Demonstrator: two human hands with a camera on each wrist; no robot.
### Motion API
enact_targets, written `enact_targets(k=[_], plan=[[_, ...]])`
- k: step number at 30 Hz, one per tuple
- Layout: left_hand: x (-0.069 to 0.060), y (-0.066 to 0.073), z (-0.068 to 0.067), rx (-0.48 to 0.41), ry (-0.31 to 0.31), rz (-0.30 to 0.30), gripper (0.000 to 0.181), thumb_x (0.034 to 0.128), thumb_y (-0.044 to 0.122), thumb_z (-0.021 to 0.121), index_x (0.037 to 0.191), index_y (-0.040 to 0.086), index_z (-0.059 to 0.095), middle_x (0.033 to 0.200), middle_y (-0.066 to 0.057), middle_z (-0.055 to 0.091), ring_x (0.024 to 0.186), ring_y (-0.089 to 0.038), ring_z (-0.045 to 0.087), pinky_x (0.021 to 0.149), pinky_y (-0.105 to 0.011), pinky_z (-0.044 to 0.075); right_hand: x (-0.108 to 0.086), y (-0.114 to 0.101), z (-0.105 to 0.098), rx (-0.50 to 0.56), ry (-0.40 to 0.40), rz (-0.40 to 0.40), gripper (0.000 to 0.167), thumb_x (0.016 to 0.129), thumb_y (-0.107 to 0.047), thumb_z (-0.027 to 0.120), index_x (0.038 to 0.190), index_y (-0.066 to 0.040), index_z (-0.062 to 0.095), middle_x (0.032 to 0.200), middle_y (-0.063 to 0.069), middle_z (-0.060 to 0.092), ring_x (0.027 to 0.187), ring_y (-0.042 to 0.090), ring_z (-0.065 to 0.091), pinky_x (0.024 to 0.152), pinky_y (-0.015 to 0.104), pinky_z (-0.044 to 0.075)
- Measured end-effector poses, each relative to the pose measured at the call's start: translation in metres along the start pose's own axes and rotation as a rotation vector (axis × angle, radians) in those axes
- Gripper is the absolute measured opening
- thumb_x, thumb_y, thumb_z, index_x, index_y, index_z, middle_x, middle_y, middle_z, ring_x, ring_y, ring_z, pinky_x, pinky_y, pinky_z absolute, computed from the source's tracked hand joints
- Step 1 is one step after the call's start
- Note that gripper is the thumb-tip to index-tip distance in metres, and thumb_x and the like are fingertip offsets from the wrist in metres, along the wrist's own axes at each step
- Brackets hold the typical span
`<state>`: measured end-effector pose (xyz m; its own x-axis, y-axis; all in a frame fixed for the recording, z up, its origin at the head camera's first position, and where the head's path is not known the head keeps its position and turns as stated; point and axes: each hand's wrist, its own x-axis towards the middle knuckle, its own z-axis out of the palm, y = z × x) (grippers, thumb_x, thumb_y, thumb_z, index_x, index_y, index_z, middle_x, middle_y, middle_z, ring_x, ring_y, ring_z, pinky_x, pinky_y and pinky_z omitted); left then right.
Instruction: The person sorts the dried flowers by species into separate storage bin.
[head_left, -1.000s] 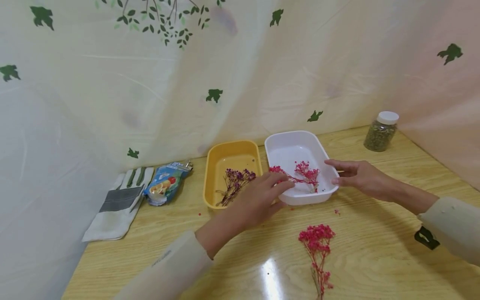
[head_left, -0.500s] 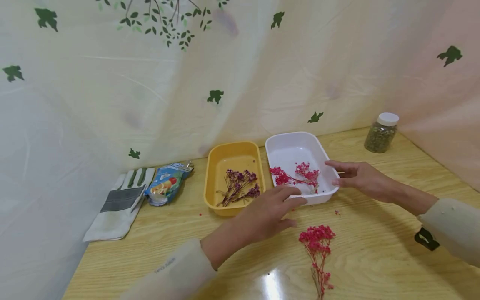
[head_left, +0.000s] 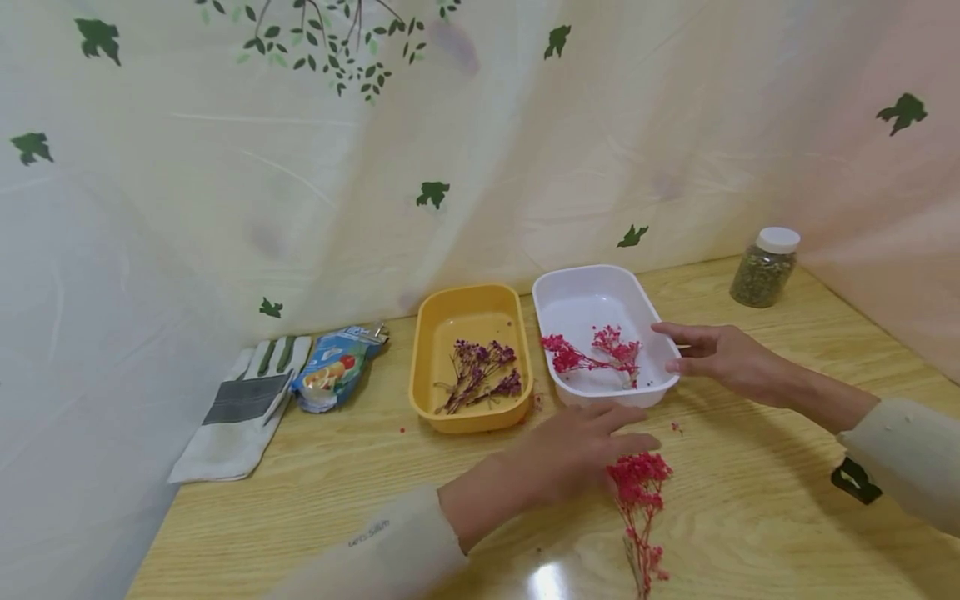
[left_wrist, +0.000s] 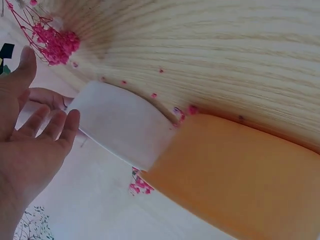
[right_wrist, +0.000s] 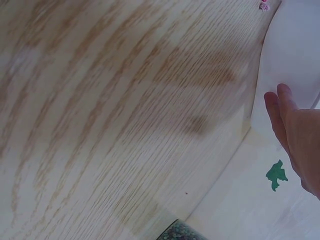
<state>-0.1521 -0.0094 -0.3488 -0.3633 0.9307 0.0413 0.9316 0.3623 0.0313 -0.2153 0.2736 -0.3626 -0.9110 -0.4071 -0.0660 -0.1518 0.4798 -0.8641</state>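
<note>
My left hand (head_left: 566, 454), slightly blurred, hovers over the table just left of a bunch of dried pink flowers (head_left: 637, 492). Its fingers are loosely spread with nothing between them, as the left wrist view also shows of the hand (left_wrist: 35, 135). My right hand (head_left: 731, 362) touches the right outer side of a white plastic tray (head_left: 592, 292); in the right wrist view its fingers (right_wrist: 282, 107) lie fairly straight against that wall. Pink sprigs (head_left: 615, 350) lie inside the white tray. Beside it, a yellow tray (head_left: 468, 321) holds dark purple dried flowers (head_left: 480, 367).
On the left lie a pair of work gloves (head_left: 240, 408) and a blue food pouch (head_left: 337, 371). A white-lidded jar of dried herbs (head_left: 763, 271) stands at the back right. Loose petals dot the wooden table (head_left: 315, 500); a patterned curtain (head_left: 330, 208) hangs behind.
My left hand has moved right and nearer from the front edge of the white tray towards the pink bunch on the table, uncovering the trays' flowers. The right hand keeps its place.
</note>
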Motion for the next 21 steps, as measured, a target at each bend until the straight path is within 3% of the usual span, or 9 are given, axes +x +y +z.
enact_targets(k=[5,9,11,15,21], plan=[[0.011,0.01,0.004,0.071,-0.08,0.024,0.055,0.0933,0.018,0.063,0.144,0.029,0.044,0.155,-0.002,0.032,0.141,-0.019,0.028,0.113,-0.027,0.024,0.0,0.001,0.0,0.005,0.006,0.0,0.063,0.094,-0.024,0.063,0.146,-0.001,0.037,0.149,0.026,0.034,0.125,0.043,0.046,0.093,0.041,0.05],[0.018,0.017,0.01,0.023,-0.169,0.027,0.049,0.1015,0.014,0.047,0.146,0.034,0.041,0.158,0.002,0.022,0.139,-0.021,0.03,0.109,-0.028,0.032,0.0,0.002,0.0,0.01,0.005,-0.002,0.062,0.094,-0.022,0.063,0.146,-0.001,0.037,0.148,0.027,0.035,0.125,0.043,0.046,0.092,0.039,0.051],[0.021,0.02,0.013,-0.018,-0.221,0.016,0.047,0.1022,0.016,0.045,0.145,0.037,0.042,0.159,0.004,0.02,0.138,-0.021,0.032,0.105,-0.028,0.037,0.0,0.002,0.0,0.007,0.005,-0.001,0.062,0.094,-0.022,0.063,0.146,-0.001,0.037,0.147,0.028,0.035,0.125,0.043,0.046,0.092,0.038,0.051],[0.022,0.023,0.017,-0.052,-0.285,0.007,0.041,0.0993,0.022,0.053,0.137,0.038,0.052,0.153,0.007,0.032,0.129,-0.014,0.041,0.099,-0.021,0.04,0.0,0.003,0.0,-0.001,0.011,0.007,0.061,0.094,-0.022,0.063,0.146,-0.002,0.037,0.147,0.028,0.035,0.125,0.042,0.046,0.091,0.037,0.051],[0.022,0.023,0.018,-0.077,-0.297,0.01,0.033,0.0972,0.024,0.057,0.128,0.034,0.061,0.142,0.008,0.045,0.117,-0.008,0.046,0.095,-0.015,0.04,0.001,0.003,0.0,0.009,0.01,0.0,0.061,0.095,-0.021,0.062,0.146,-0.001,0.036,0.149,0.028,0.032,0.126,0.041,0.046,0.089,0.028,0.051]])
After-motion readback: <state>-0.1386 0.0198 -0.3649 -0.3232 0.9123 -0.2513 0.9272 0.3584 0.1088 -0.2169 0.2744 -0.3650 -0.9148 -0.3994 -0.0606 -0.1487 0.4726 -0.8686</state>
